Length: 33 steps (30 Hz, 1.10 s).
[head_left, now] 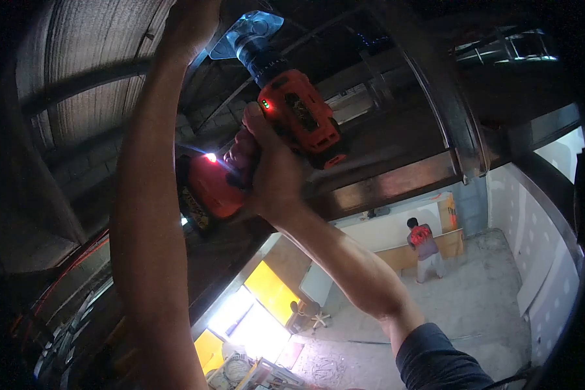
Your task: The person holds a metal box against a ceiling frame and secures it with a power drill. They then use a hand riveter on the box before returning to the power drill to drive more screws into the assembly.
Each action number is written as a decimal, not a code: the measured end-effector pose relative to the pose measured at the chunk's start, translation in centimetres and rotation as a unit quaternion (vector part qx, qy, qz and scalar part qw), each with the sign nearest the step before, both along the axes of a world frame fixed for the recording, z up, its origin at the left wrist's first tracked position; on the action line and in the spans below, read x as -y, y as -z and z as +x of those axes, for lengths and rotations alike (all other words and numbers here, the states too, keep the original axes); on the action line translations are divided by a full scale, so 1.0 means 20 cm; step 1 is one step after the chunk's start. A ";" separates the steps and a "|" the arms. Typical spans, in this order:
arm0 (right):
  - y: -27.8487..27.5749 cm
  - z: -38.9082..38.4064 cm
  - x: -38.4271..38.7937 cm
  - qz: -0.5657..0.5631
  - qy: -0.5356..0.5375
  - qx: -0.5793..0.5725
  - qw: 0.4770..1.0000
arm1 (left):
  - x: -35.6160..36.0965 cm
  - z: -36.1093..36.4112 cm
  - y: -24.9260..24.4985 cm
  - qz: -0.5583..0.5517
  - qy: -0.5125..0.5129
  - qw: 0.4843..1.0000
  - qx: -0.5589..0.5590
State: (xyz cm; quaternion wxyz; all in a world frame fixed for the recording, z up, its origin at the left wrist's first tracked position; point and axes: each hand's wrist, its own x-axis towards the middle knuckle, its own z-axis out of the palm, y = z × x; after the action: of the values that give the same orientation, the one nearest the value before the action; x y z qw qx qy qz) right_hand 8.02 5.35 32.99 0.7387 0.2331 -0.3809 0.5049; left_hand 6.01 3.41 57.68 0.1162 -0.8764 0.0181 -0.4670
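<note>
My right hand (261,146) is wrapped round the handle of a red cordless drill (299,110). The drill points up and away, with small green and red lights on its side and a battery (205,195) at its base. Its dark chuck end meets, or nearly meets, a shiny metal bracket (257,27) overhead; the exact contact is hard to see. My left hand (198,29) is raised beside the bracket at the top edge. Its fingers are out of sight, so its hold is hidden.
Dark steel beams (396,175) and a metal channel (452,123) cross close by. Corrugated roofing (97,52) is overhead. Far below, a person (424,247) stands on a concrete floor (487,279). Plasterboard (533,234) lines the right; cluttered material (253,374) lies below.
</note>
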 end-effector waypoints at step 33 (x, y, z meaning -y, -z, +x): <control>0.01 0.00 0.02 -0.046 0.078 0.008 0.996 | 0.03 0.02 0.03 0.221 -0.199 0.951 0.088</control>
State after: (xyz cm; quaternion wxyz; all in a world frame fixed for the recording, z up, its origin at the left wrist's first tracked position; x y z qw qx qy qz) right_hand 8.04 4.99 32.81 0.7827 0.1645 -0.3806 0.4642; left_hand 6.36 2.84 57.05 0.3987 -0.7699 -0.0647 -0.4941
